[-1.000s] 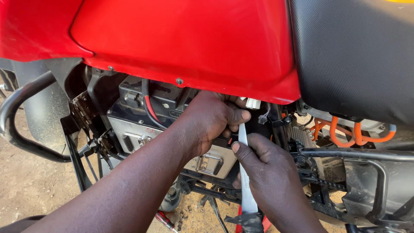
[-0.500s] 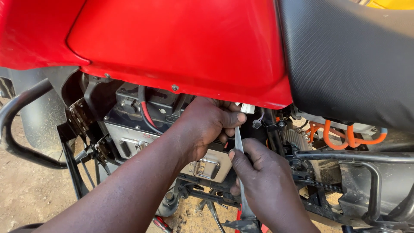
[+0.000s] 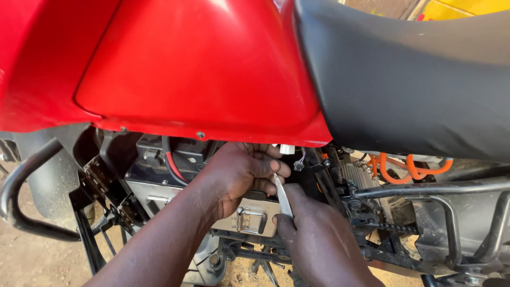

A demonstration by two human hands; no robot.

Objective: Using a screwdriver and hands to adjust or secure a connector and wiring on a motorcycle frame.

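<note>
**First:** Head view: what is held by each hand?

**Second:** A slim silver tool (image 3: 282, 196) is gripped in the right hand (image 3: 319, 242), whose fingers are curled shut around its lower part; the tip is pointed up toward the left hand (image 3: 241, 175). The left hand's fingers are bent inward just under the edge of the red fairing (image 3: 202, 69), but whether anything is pinched between them cannot be told.

**First:** Where is the tool placed among the other parts?

**Second:** It is set between the two hands, in front of the metal battery box (image 3: 159, 194) with its latch (image 3: 249, 219), below a small white connector (image 3: 287, 149).

**First:** What else is seen around them?

**Second:** A black seat (image 3: 404, 79) is seen at upper right, orange cables (image 3: 411, 167) beneath it, a red wire (image 3: 171, 165) over the box, and a black crash bar (image 3: 24, 191) at left above sandy ground (image 3: 37, 260).
</note>
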